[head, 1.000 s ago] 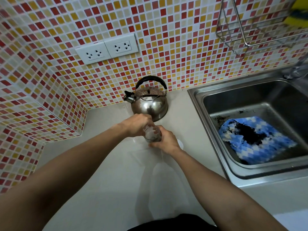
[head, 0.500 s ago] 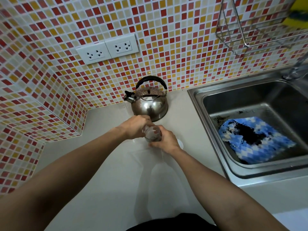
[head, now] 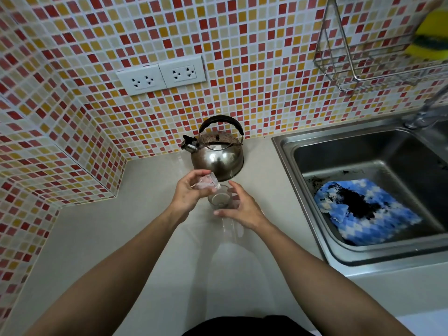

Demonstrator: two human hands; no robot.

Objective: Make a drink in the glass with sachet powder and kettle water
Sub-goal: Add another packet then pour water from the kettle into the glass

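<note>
Glass (head: 221,199) is standing upright on the pale counter (head: 101,238), just in front of the steel kettle (head: 217,154) and well apart from the sink (head: 286,151). A person's left hand (head: 186,194) is pinching a small pinkish sachet (head: 207,183) between thumb and fingers, tilting it so that its lower corner is hanging just above the glass's left rim. The right hand (head: 242,206) is cupping the glass's right side with fingers loosely spread; whether they are actually touching the wall is hard to tell. Something pale is lying at the bottom of the glass, probably powder, so the emptying step appears to be ending. The kettle is sitting directly beyond the glass, its spout pointing left and its handle arching over the lid. The right hand, holding nothing firmly, looks freer to reach for that handle, since the left is occupied with the sachet.
</note>
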